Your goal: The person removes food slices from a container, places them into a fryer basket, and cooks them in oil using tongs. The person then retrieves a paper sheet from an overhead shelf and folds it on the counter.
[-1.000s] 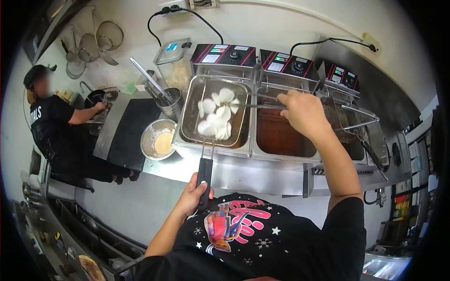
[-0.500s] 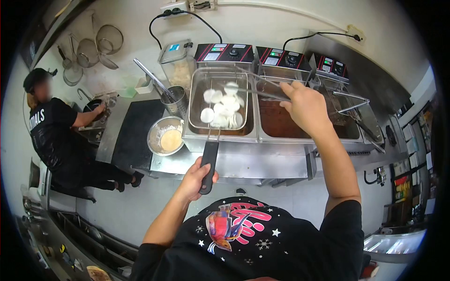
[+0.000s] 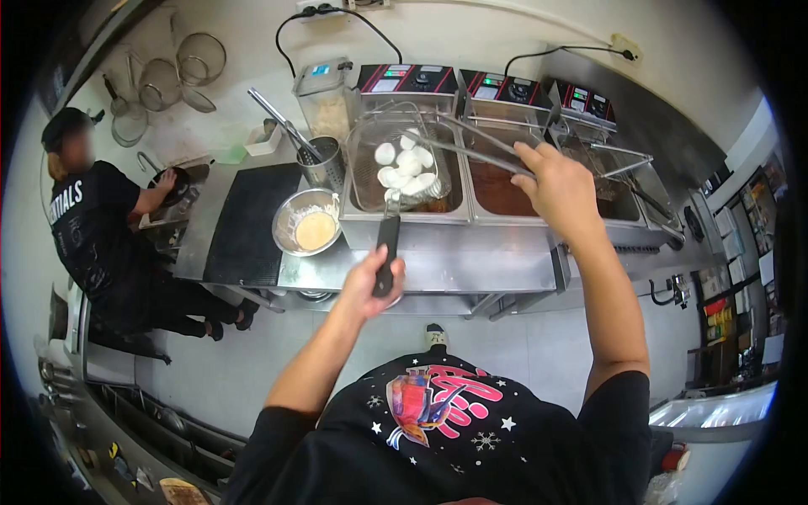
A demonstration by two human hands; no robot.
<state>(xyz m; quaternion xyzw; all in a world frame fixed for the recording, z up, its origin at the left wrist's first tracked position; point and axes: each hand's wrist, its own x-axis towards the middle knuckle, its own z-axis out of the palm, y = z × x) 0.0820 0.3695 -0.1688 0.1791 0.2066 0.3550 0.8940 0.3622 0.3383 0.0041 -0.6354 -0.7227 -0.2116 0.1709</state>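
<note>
My left hand (image 3: pixel 368 282) is closed around the black handle of a wire fry basket (image 3: pixel 389 244), which hangs over the left fryer tank (image 3: pixel 461 206). Several white, round, flat pieces (image 3: pixel 408 168) lie together in the basket; I cannot tell what food they are. In my right hand (image 3: pixel 562 189) is a pair of long metal tongs (image 3: pixel 484 156), their tips reaching over the basket's right side. Whether the tips touch a piece is not clear. Reddish-brown liquid (image 3: pixel 505 187) fills the middle tank.
Left of the fryers stand a metal bowl of pale batter (image 3: pixel 316 230), a perforated utensil holder (image 3: pixel 323 168) and a clear lidded container (image 3: pixel 326 109). Another basket (image 3: pixel 619 164) rests at the right tank. A co-worker (image 3: pixel 101 219) stands at a sink on the left.
My left hand has moved forward, and the basket now looks tilted, with the white pieces bunched closer together. My right hand with the tongs has shifted slightly. The co-worker's hand has moved left.
</note>
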